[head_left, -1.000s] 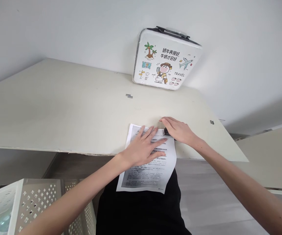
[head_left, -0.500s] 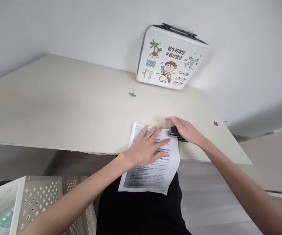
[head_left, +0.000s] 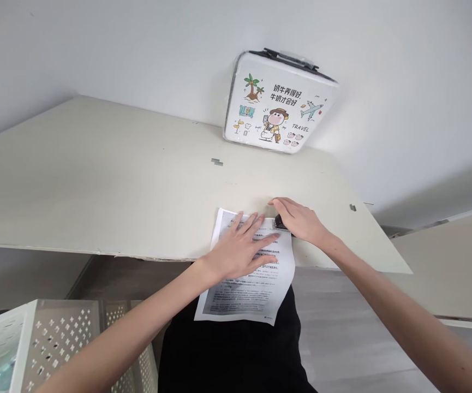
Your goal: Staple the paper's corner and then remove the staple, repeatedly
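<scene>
Printed paper lies over the front edge of the pale table, its lower part hanging above my lap. My left hand rests flat on the sheet with fingers spread, pressing it to the table. At the paper's upper right corner sits a black stapler, its front end over the sheet. My right hand covers most of the stapler, palm down on its top and fingers curled beyond it. Whether more than one sheet is in the stack I cannot tell.
A white cartoon-printed case leans on the wall at the back of the table. Staple strips lie mid-table, another small strip near the right edge. A white perforated basket stands below at left.
My right hand has come down over the stapler, hiding more of it. The left hand stays flat on the paper. The whole view has shifted slightly.
</scene>
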`<control>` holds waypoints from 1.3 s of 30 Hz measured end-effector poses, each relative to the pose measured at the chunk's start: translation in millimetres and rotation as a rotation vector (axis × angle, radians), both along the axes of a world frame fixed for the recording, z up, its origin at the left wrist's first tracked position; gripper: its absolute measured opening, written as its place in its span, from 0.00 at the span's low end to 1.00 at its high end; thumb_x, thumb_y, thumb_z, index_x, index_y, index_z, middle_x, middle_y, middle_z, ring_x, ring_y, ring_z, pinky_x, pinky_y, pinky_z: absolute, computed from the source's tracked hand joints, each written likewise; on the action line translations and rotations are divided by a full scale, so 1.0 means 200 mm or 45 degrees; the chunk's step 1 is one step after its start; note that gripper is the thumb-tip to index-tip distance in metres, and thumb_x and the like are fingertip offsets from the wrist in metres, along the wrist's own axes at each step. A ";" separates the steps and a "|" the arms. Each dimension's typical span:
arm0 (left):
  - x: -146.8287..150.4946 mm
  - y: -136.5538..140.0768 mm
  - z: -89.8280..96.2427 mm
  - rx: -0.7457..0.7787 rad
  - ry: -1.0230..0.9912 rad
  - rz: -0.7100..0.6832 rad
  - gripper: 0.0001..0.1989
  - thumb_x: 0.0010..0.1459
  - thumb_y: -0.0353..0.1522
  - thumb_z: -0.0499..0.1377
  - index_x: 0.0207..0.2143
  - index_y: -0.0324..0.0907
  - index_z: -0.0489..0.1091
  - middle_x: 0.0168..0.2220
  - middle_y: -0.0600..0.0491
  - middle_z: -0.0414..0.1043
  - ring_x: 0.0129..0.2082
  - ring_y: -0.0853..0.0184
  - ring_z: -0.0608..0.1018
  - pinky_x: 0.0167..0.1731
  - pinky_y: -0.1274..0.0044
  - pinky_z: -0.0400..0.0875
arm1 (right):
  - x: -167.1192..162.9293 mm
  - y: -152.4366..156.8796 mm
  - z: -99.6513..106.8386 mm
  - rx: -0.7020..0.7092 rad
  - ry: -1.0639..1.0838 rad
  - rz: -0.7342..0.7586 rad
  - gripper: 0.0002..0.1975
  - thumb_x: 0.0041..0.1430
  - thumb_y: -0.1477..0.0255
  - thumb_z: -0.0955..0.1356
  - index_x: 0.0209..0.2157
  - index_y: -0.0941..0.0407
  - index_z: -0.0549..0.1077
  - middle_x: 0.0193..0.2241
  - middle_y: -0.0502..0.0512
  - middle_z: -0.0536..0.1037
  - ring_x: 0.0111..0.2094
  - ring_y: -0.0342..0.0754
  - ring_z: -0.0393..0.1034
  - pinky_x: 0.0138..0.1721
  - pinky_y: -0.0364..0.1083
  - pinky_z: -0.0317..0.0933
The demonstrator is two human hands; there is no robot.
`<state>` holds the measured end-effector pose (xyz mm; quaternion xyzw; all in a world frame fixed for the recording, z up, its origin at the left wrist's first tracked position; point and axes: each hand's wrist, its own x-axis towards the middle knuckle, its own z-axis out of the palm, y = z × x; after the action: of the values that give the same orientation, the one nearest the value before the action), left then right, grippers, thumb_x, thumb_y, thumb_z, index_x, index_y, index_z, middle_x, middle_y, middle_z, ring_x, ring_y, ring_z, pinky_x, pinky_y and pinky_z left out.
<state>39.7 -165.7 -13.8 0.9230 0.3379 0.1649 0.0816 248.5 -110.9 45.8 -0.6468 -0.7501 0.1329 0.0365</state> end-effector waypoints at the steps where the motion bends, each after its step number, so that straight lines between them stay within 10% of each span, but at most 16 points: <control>1: 0.00 0.00 0.00 -0.001 -0.002 -0.002 0.32 0.72 0.54 0.41 0.71 0.53 0.57 0.76 0.49 0.42 0.75 0.52 0.44 0.71 0.52 0.37 | -0.01 0.00 0.00 -0.003 -0.019 0.002 0.25 0.74 0.62 0.49 0.53 0.45 0.73 0.61 0.49 0.74 0.55 0.55 0.74 0.52 0.56 0.67; 20: -0.03 0.00 0.03 0.003 0.001 -0.007 0.30 0.73 0.53 0.42 0.71 0.54 0.58 0.76 0.50 0.42 0.75 0.54 0.46 0.71 0.54 0.38 | -0.14 -0.04 -0.01 0.119 -0.470 0.144 0.25 0.75 0.68 0.53 0.68 0.52 0.62 0.60 0.66 0.72 0.56 0.60 0.71 0.50 0.55 0.65; 30: -0.07 0.01 0.07 -0.030 0.023 -0.015 0.30 0.74 0.52 0.42 0.73 0.55 0.51 0.76 0.51 0.38 0.75 0.56 0.45 0.72 0.55 0.39 | 0.04 -0.07 -0.04 0.339 0.181 0.072 0.24 0.75 0.66 0.50 0.44 0.52 0.74 0.49 0.56 0.79 0.44 0.51 0.76 0.42 0.48 0.64; 39: -0.13 0.04 0.12 -0.108 0.118 0.031 0.31 0.74 0.51 0.44 0.74 0.54 0.50 0.76 0.52 0.37 0.75 0.58 0.44 0.73 0.57 0.38 | 0.21 -0.11 -0.15 0.521 0.378 0.098 0.28 0.77 0.60 0.49 0.26 0.52 0.66 0.26 0.53 0.72 0.25 0.48 0.65 0.31 0.48 0.57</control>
<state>13.3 -158.5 10.6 0.9212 0.3593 0.1086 0.1027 290.8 -133.7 15.4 -0.5704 -0.7718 0.0732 0.2714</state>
